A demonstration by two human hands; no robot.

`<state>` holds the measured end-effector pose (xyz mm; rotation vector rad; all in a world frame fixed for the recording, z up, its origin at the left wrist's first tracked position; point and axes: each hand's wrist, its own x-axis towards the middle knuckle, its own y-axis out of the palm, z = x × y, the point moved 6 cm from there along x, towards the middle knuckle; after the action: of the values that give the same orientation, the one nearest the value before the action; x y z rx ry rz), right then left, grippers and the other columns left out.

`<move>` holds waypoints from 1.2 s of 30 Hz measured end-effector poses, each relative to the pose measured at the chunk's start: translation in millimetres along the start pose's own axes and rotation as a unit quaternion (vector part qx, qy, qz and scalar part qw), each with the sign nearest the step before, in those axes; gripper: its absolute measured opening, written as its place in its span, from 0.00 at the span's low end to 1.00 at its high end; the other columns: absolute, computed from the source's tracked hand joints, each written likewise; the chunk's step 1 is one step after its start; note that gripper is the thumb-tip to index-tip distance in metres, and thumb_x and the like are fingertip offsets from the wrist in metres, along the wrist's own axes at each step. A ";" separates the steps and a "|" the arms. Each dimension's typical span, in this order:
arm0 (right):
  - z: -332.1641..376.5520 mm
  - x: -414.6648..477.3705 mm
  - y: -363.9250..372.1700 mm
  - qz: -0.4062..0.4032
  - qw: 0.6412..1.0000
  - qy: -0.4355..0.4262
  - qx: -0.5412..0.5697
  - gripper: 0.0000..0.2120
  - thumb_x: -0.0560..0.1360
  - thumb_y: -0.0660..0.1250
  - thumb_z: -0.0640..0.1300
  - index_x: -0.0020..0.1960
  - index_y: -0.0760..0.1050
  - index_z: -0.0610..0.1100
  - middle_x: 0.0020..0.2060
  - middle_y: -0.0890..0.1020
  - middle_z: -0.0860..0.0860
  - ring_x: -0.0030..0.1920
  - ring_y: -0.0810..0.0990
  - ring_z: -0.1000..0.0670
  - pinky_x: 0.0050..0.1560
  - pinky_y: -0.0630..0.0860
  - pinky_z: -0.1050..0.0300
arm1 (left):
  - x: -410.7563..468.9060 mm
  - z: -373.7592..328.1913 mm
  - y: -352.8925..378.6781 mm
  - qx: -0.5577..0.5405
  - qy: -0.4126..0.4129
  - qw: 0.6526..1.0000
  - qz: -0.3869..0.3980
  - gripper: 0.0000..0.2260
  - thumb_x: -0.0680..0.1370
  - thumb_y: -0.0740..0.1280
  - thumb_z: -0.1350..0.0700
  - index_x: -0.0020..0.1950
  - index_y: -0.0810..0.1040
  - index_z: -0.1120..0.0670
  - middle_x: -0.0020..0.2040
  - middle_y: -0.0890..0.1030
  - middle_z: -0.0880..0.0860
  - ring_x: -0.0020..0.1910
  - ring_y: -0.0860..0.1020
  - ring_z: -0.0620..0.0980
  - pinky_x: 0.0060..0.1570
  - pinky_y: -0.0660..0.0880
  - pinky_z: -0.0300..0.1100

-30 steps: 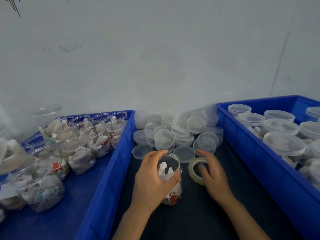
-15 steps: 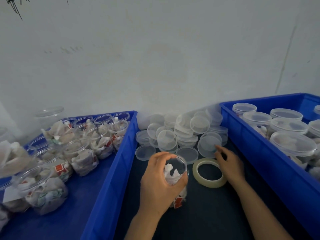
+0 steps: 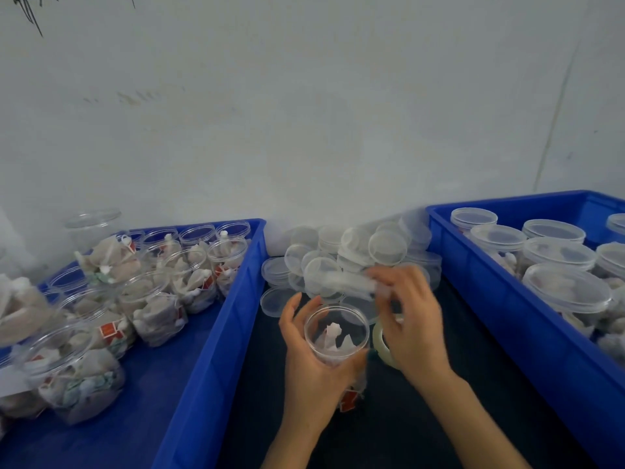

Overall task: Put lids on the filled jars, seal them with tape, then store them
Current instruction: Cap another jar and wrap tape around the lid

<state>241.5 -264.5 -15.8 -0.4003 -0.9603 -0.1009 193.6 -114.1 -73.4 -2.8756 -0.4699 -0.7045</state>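
Two hands at work in the middle, between two blue bins. My left hand [image 3: 314, 370] grips a clear jar [image 3: 336, 333], fingers curled round its left and near side. The jar is upright, its mouth open, with white sachets inside. Whether its base touches the dark desk [image 3: 389, 434] I cannot tell, my hand hides it.

My right hand [image 3: 414, 323] pinches a clear lid [image 3: 348, 283] by its right edge, fingertips closed on it. The lid is blurred and sits just above and beyond the jar's mouth, not on it. Under that hand, just right of the jar, lies the tape roll [image 3: 380, 340], half hidden.

Farther back, against the pale wall [image 3: 304, 130], there's a heap of loose lids [image 3: 355, 252].

The left bin [image 3: 233, 299] holds filled jars with open tops [image 3: 152, 309]. The right bin [image 3: 490, 299] holds capped jars [image 3: 568, 292], packed close together.
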 end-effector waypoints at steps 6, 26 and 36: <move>5.9 -14.6 22.0 0.204 0.971 -0.029 0.122 0.16 0.73 0.66 0.44 0.60 0.81 0.50 0.60 0.79 0.57 0.63 0.78 0.50 0.60 0.76 0.53 | -2.8 10.9 -2.7 0.023 -0.025 0.998 0.050 0.50 0.63 0.79 0.39 0.74 0.47 0.32 0.63 0.71 0.24 0.65 0.74 0.33 0.57 0.71 0.25; -11.6 -56.7 47.7 0.230 0.925 0.156 0.260 0.50 0.69 0.72 0.67 0.80 0.52 0.47 0.72 0.72 0.59 0.74 0.69 0.53 0.73 0.67 0.56 | -4.2 -7.5 -10.3 0.074 0.042 0.996 0.015 0.30 0.71 0.76 0.41 0.70 0.71 0.44 0.65 0.77 0.44 0.67 0.75 0.47 0.61 0.73 0.33; -23.4 -61.9 54.1 0.226 0.929 0.167 0.241 0.41 0.66 0.82 0.43 0.73 0.65 0.54 0.65 0.78 0.55 0.64 0.79 0.53 0.58 0.78 0.61 | -1.6 -15.5 -14.1 0.118 0.094 0.989 -0.003 0.22 0.69 0.76 0.43 0.58 0.78 0.50 0.60 0.77 0.51 0.63 0.76 0.49 0.59 0.72 0.32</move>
<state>238.1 -229.1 -93.6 -0.1312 -0.5099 0.4679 180.9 -104.6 -59.6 -2.5599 -0.4993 -0.8496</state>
